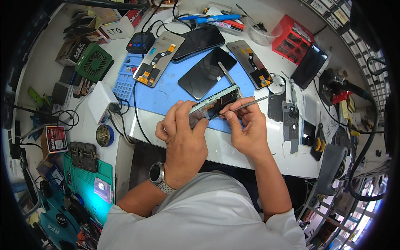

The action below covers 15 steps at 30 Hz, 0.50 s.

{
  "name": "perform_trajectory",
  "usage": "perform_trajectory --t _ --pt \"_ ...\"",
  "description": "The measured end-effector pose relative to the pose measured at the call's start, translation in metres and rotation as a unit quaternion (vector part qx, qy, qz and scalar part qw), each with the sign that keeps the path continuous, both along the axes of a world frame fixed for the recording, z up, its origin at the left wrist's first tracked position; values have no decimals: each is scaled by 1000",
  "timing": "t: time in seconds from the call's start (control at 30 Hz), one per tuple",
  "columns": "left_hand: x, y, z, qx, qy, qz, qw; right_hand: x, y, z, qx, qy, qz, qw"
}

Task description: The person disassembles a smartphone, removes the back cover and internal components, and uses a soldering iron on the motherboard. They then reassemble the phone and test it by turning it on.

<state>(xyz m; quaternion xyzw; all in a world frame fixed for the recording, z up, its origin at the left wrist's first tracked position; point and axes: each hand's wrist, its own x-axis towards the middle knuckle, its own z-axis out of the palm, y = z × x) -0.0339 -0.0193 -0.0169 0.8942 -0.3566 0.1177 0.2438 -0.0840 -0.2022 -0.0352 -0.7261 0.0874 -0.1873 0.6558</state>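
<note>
My left hand [183,135] grips an opened smartphone [214,104] with a pale green edge, its inner side tilted toward me. Fingers wrap its far side while the thumb presses on the lower part. In my right hand [248,131] is a thin metal pry tool [262,98], pinched between thumb and fingers. Its near end meets the phone's lower edge; whether it sits inside the gap is hidden by fingertips. Just beyond the phone, a dark phone screen [202,79] lies on the blue mat [166,101], with metal tweezers [227,73] across its right side.
Two detached display panels [156,62] [250,64] with orange flex cables flank the screen. Another dark phone [198,43] lies behind. A black cable [135,110] crosses the mat's left side. Right stand a red drawer box [291,39] and black-orange pliers [319,141]; left, a green fan [94,61].
</note>
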Motion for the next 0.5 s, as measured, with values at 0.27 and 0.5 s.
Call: perform_trajectory --t 0.27,0.5 --pt "2 -1 2 -9 3 5 1000 0 4 2 33 -43 -11 998" --pt "1 -2 4 -10 11 1 1000 -1 3 -2 29 -40 -15 999"
